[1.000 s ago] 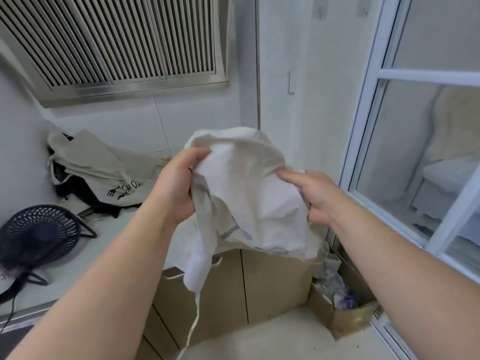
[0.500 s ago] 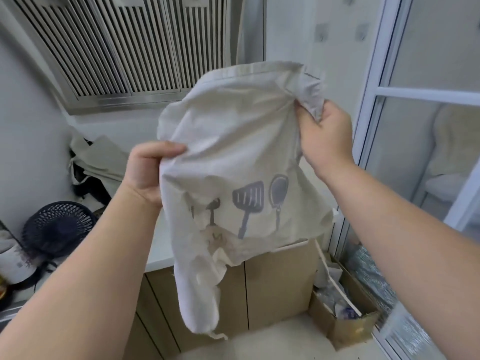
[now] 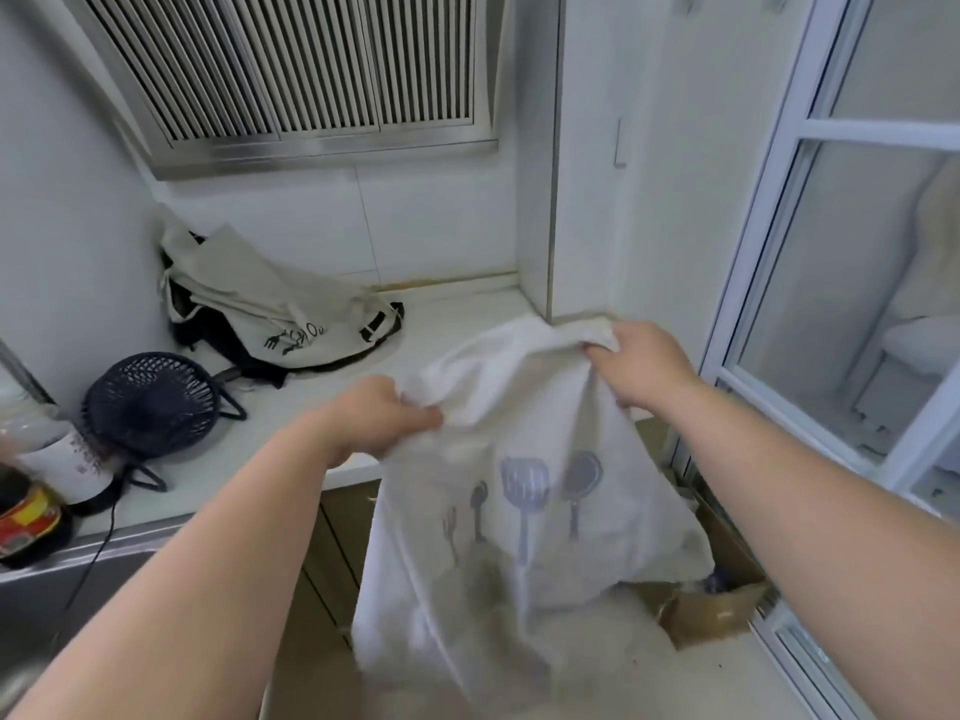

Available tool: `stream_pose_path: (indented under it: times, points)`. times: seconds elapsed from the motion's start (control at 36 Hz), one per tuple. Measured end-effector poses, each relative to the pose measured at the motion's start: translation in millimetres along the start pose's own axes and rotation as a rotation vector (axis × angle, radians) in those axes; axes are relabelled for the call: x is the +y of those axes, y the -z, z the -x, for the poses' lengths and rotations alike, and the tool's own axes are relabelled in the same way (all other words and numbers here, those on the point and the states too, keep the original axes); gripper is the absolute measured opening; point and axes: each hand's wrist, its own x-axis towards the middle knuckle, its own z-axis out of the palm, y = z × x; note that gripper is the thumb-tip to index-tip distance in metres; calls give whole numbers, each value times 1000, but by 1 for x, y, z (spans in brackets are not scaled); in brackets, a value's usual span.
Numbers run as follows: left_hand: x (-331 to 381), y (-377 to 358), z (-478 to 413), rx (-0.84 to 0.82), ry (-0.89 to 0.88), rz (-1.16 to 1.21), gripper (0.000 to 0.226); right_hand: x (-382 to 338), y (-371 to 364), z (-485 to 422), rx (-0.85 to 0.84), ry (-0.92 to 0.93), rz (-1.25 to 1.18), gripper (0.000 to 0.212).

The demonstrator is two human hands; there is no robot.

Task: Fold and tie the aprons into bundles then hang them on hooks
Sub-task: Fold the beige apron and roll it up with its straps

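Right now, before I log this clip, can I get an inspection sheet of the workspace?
Surface: white countertop, partly covered at its back corner.
Job's things: utensil-print apron held at the counter's front edge, hanging unfolded; apron heap in the back corner, not bundled.
Clutter: small dark fan, bottle and red-and-yellow-labelled container at left; cardboard box on the floor.
Hands: left hand and right hand each grip the apron's top edge.
Cables: black cable from the fan runs down over the counter's front edge.
Surroundings: louvred window above; glass door at right.
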Motion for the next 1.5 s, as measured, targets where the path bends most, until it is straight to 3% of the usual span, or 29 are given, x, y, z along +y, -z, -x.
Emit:
stream_pose_path:
  times: [0.06,0.11,0.14,0.19,0.25,0.28,0.31,0.36,0.42,0.47,0.53,0.56,0.69,0.83,0.89,0.97,1.06,1.17,1.25,1.39,1.44,1.5]
  points:
    - [-3,-3,-4,390,-164,296,32,-1,-7,2,266,31,-206,26]
    - [-7,-3,-8,615,-265,302,38,-5,-13,6,290,53,-269,26]
    - [-12,-3,-11,619,-281,222,38,-3,-19,5,190,57,-196,27]
    - [-27,-8,-20,436,-168,-106,36,7,-30,6,-98,26,67,28]
    - [-46,-18,-23,283,-21,-410,35,17,-42,13,-191,-11,261,24]
    - [-54,-23,-21,342,-38,-417,33,20,-48,19,-119,0,246,25]
    - [-58,-26,-20,502,-135,-315,28,19,-50,23,26,35,180,29]
    - [-52,-27,-11,934,-392,-115,20,7,-48,31,352,167,-57,39]
    - [-43,-23,-10,1087,-516,-65,27,0,-45,25,443,260,-194,41]
    - [-55,-20,-22,895,-361,-171,22,8,-49,14,221,170,-36,32]
    - [-79,-27,-31,557,-111,-424,21,23,-59,11,-64,64,249,26]
    - [-89,-33,-31,488,-61,-486,21,27,-65,13,-114,49,310,27]
    - [-89,-37,-30,646,-140,-366,20,25,-79,7,-25,48,229,24]
    - [-77,-27,-42,594,-86,-295,14,18,-70,-6,-104,17,240,13]
    - [-70,-23,-47,528,-4,-120,17,11,-71,-12,-144,-47,120,13]
    - [-56,-19,-49,457,132,236,28,-2,-76,-21,-185,-274,-352,19]
    - [-47,-12,-53,427,133,377,38,-14,-76,-27,-176,-391,-645,19]
    - [-40,0,-53,476,66,297,41,-30,-77,-33,-127,-333,-688,25]
    - [-34,7,-52,536,-17,320,43,-43,-81,-37,-92,-330,-881,36]
    - [-39,23,-62,574,-121,342,39,-53,-83,-48,-28,-275,-1187,31]
    - [-39,26,-65,550,-158,355,35,-54,-85,-55,11,-207,-1209,32]
    - [-36,28,-70,521,-193,339,28,-52,-91,-65,60,-106,-1075,20]
